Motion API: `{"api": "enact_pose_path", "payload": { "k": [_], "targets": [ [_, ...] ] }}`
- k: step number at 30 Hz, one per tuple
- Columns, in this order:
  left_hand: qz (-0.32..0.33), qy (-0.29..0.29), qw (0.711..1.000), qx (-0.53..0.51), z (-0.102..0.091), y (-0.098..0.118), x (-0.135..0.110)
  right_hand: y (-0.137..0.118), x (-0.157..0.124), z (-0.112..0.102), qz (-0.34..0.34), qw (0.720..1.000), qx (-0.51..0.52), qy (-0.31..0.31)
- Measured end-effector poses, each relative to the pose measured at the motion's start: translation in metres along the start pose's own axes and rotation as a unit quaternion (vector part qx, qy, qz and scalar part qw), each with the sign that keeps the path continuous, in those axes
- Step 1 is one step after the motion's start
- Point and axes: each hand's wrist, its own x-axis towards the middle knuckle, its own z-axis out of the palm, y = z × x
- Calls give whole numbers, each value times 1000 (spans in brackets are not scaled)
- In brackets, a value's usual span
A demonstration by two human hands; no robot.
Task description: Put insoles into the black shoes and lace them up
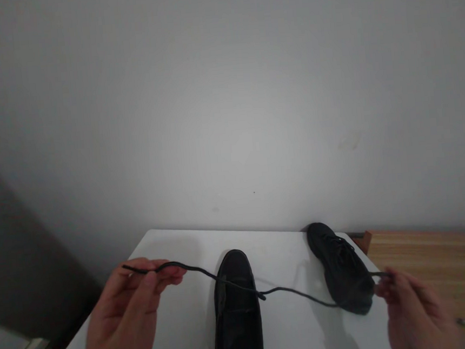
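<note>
A thin black shoelace [295, 292] stretches loosely between my two hands, with a small kink or crossing near its middle. My left hand [126, 314] pinches one end between thumb and fingers, and a short tip sticks out past the thumb. At the right, my right hand [415, 308] is closed on the other end, slightly blurred. Below the lace, a black shoe [238, 326] points away from me on the white table [180, 320]; its near end is cut off by the frame. The lace passes in front of this shoe.
A second black shoe [340, 268], its laces tied in place, sits at the table's back right corner. Behind the table rises a pale wall [227, 115]. Beyond the right edge lies a wooden board or furniture top [435, 254].
</note>
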Motion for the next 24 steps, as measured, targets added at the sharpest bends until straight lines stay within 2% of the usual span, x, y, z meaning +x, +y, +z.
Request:
{"api": "enact_pose_path", "payload": {
  "k": [2,4,5,6,8,10,12,14,17,19,22,24],
  "targets": [
    [-54,-55,997,33,13,-6,-9,-7,-18,25,16,984,-117,-136],
    [-109,-123,984,62,29,-12,-18,-13,-33,47,-21,949,-181,-259],
    [-128,-148,979,61,38,-16,-22,-17,-40,57,-48,934,-195,-295],
    [-140,-170,974,55,46,-19,-26,-21,-47,66,-81,929,-190,-306],
    [-146,-206,967,41,62,-25,-29,-31,-60,81,-123,925,-143,-328],
    [-137,-236,961,34,75,-28,-29,-43,-74,94,-132,909,-76,-389],
    [-107,-266,958,28,84,-27,-28,-55,-86,106,-95,886,1,-454],
    [-47,-299,953,21,91,-22,-25,-65,-94,117,-23,865,77,-495],
    [49,-331,942,26,93,-14,-21,-80,-93,126,119,834,177,-510],
    [71,-334,939,52,90,-13,-17,-87,-82,127,182,829,226,-478],
    [34,-304,941,142,82,-25,-8,-86,-57,124,208,869,244,-377],
    [-3,-282,933,225,77,-42,-1,-73,-42,124,209,898,225,-316]
  ]
}}
